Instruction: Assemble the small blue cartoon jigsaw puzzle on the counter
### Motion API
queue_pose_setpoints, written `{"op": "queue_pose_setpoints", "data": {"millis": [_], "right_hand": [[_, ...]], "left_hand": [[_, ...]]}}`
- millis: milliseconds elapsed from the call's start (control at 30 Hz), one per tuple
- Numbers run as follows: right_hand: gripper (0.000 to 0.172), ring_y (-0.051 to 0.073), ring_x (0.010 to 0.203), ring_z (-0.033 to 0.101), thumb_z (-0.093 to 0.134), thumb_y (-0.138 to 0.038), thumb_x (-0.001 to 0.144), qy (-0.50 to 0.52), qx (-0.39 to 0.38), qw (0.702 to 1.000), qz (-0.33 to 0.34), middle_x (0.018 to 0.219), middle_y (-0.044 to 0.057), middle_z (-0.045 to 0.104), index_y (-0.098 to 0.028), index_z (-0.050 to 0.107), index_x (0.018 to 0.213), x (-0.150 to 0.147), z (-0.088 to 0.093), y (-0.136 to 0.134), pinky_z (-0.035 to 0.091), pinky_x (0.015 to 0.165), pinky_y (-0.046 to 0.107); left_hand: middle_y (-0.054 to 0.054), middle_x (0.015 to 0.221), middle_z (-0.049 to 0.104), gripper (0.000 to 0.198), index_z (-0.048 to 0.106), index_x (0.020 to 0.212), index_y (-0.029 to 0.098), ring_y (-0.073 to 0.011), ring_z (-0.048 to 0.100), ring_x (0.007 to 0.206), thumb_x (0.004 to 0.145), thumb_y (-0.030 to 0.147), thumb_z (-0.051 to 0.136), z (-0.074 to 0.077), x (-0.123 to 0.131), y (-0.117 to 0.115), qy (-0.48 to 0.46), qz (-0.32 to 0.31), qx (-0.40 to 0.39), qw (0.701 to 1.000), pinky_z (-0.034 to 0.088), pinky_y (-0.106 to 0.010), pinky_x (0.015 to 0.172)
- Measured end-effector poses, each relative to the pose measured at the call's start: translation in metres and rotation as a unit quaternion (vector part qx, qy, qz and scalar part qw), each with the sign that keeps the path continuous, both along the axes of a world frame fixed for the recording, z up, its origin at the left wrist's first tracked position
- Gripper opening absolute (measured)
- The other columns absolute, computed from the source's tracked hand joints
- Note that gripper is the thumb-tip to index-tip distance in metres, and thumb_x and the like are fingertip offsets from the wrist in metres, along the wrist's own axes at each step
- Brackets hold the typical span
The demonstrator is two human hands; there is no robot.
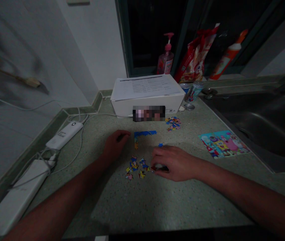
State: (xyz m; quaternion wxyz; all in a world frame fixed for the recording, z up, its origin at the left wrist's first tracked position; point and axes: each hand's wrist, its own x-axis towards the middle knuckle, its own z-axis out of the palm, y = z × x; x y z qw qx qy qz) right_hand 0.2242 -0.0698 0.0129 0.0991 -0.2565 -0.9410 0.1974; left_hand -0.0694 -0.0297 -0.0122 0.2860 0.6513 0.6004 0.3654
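Note:
My left hand [114, 144] rests on the counter with its fingers curled together, and no piece shows in them. Just right of its fingertips lies a joined L-shaped corner of blue and yellow jigsaw pieces [145, 133]. Loose jigsaw pieces [133, 164] are scattered nearer to me, between both forearms. At the right end of this scatter, my right hand [174, 163] has thumb and fingers bent toward each other around a small reddish puzzle piece [153, 168], partly hidden by the fingertips. A single blue piece [160, 145] lies just beyond its knuckles.
Another pile of pieces [173, 123] sits before a white box [145, 100]. A colourful cartoon picture [224, 144] lies by the sink [258, 117]. White power banks [64, 135] and cables are at left. A pump bottle [165, 60] and a can [194, 92] stand behind.

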Motion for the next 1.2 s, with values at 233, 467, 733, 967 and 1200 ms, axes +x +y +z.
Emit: {"op": "queue_pose_setpoints", "data": {"millis": [233, 467, 733, 967, 1200], "right_hand": [[0.013, 0.022, 0.089, 0.068, 0.079, -0.029, 0.092, 0.011, 0.001, 1.000, 0.005, 0.103, 0.006, 0.072, -0.022, 0.077, 0.104, 0.001, 0.000, -0.001, 0.049, 0.077, 0.036], [0.007, 0.020, 0.084, 0.066, 0.071, -0.024, 0.096, 0.016, 0.001, 1.000, 0.004, 0.098, 0.005, 0.071, -0.021, 0.077, 0.098, -0.001, 0.002, 0.000, 0.048, 0.075, 0.034], [0.014, 0.022, 0.093, 0.067, 0.065, -0.023, 0.102, 0.041, 0.051, 0.998, -0.010, 0.108, 0.008, 0.072, -0.021, 0.076, 0.109, -0.007, -0.003, -0.002, 0.052, 0.081, 0.037], [0.023, 0.028, 0.114, 0.066, 0.064, -0.024, 0.104, 0.069, 0.089, 0.993, 0.019, 0.126, 0.014, 0.071, -0.020, 0.076, 0.123, -0.015, -0.011, -0.007, 0.055, 0.100, 0.048], [0.021, 0.031, 0.138, 0.057, 0.064, -0.022, 0.102, 0.088, 0.074, 0.993, 0.026, 0.145, 0.016, 0.066, -0.021, 0.078, 0.119, -0.017, -0.011, -0.007, 0.048, 0.117, 0.056]], "left_hand": [[-0.007, 0.108, 0.083, 0.026, 0.080, 0.102, 0.023, -0.0270, 0.076, 0.103, 0.091, 0.037, 0.061, 0.000, 0.001, 0.000, 0.004, 0.003, 0.003, 1.000, 0.057, -0.046, 0.101], [-0.008, 0.107, 0.084, 0.025, 0.080, 0.101, 0.023, -0.0281, 0.076, 0.102, 0.091, 0.038, 0.063, 0.001, 0.000, 0.000, 0.004, 0.004, 0.003, 1.000, 0.059, -0.046, 0.098], [-0.008, 0.108, 0.083, 0.027, 0.079, 0.101, 0.023, -0.0282, 0.076, 0.103, 0.091, 0.039, 0.061, -0.002, 0.000, 0.001, 0.001, -0.001, 0.007, 1.000, 0.057, -0.047, 0.098], [-0.008, 0.108, 0.083, 0.028, 0.078, 0.102, 0.022, -0.0280, 0.076, 0.103, 0.091, 0.040, 0.060, -0.002, 0.000, 0.001, 0.002, 0.000, 0.001, 1.000, 0.058, -0.045, 0.097], [-0.007, 0.110, 0.083, 0.025, 0.079, 0.102, 0.023, -0.0279, 0.076, 0.106, 0.092, 0.038, 0.062, -0.001, 0.001, 0.001, -0.012, -0.004, 0.005, 1.000, 0.057, -0.047, 0.103]]}}
